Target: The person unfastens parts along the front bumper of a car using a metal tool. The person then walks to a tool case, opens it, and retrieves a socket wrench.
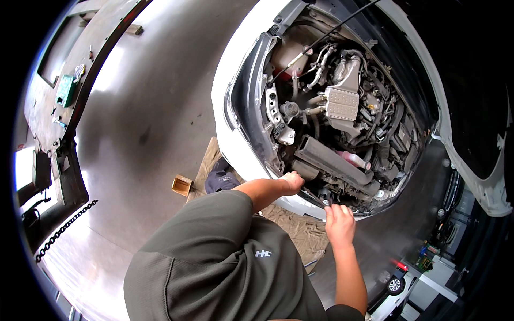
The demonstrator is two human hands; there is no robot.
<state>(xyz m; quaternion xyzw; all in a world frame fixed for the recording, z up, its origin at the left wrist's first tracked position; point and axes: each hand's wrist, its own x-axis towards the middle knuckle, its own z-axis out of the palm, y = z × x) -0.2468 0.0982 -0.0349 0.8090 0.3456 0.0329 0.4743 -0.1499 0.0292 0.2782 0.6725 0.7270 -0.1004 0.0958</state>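
A white car [230,134] stands with its hood raised over the exposed engine [342,107]. At the front edge of the bay, my left hand [289,182] has its fingers closed on a thin black strip [314,197]. My right hand [340,224] pinches the same strip farther right, with its fingertips partly hiding it. Just behind the strip are a long dark plastic duct [332,160] and a pink reservoir [353,158]. A black prop rod [326,36] crosses the upper part of the bay.
A tan cloth [289,224] lies below the bumper beside dark fabric [217,181] and a small wooden box [182,185]. At left, a metal workbench [80,43] holds a green case [66,88]; a chain [64,231] hangs below it. Another white car [383,305] is at lower right.
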